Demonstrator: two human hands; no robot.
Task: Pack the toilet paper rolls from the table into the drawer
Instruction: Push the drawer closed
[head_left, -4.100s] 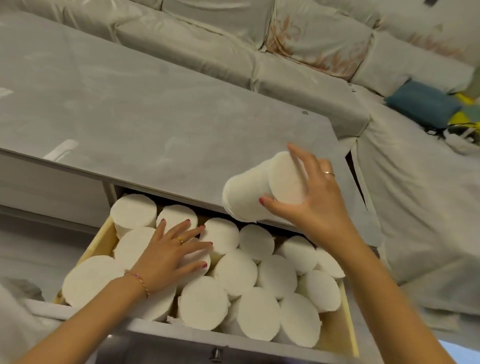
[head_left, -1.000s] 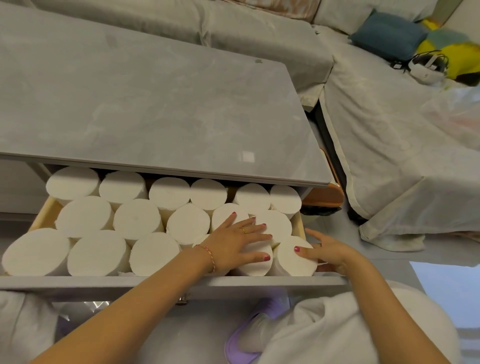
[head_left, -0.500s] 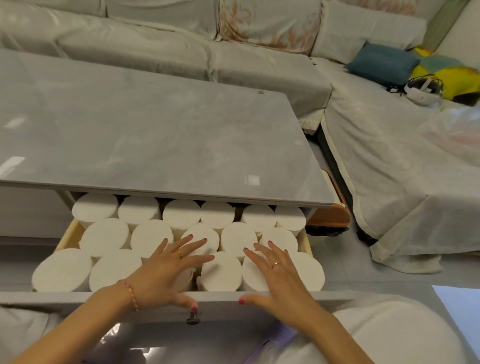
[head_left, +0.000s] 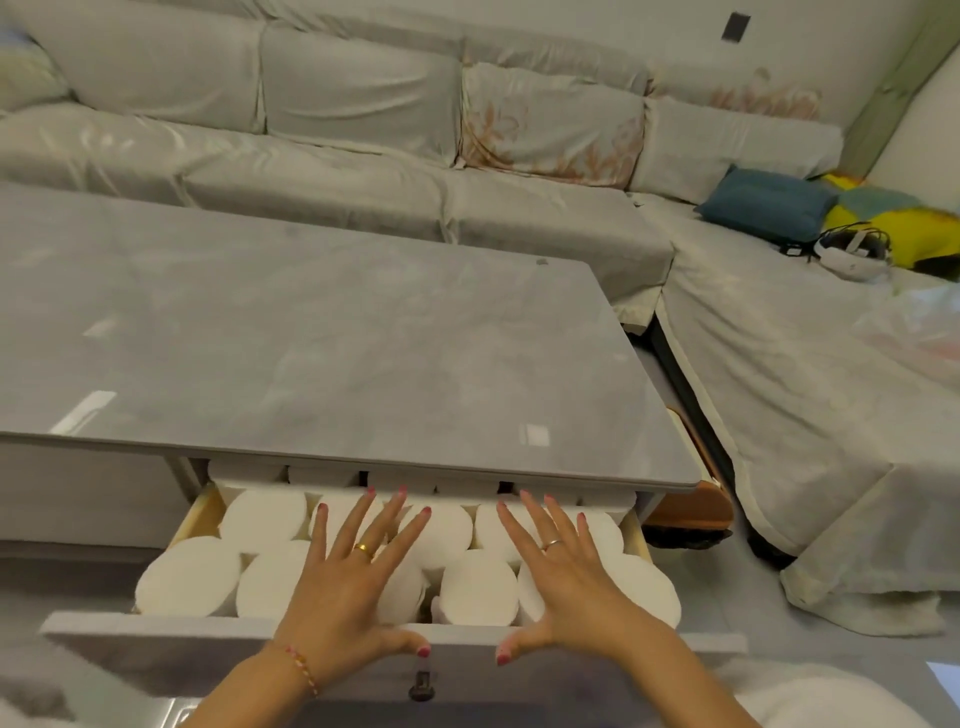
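Observation:
Several white toilet paper rolls (head_left: 187, 577) stand upright, packed close together in the drawer (head_left: 156, 642) that sticks out from under the grey table (head_left: 311, 338). My left hand (head_left: 348, 577) lies flat over the middle rolls, fingers spread and straight, its thumb on the drawer's grey front panel. My right hand (head_left: 563, 577) lies the same way over the rolls to the right, thumb on the panel too. The back row of rolls is partly hidden beneath the tabletop. No roll shows on the tabletop.
A dark knob (head_left: 422, 686) sits on the drawer front. A covered corner sofa (head_left: 363, 130) runs behind and to the right of the table, with a blue cushion (head_left: 763, 205) and a white headset (head_left: 852, 252) on it.
The drawer has slid further under the table, so fewer rows of rolls show. Both hands have moved forward over the rolls with the fingers spread wider.

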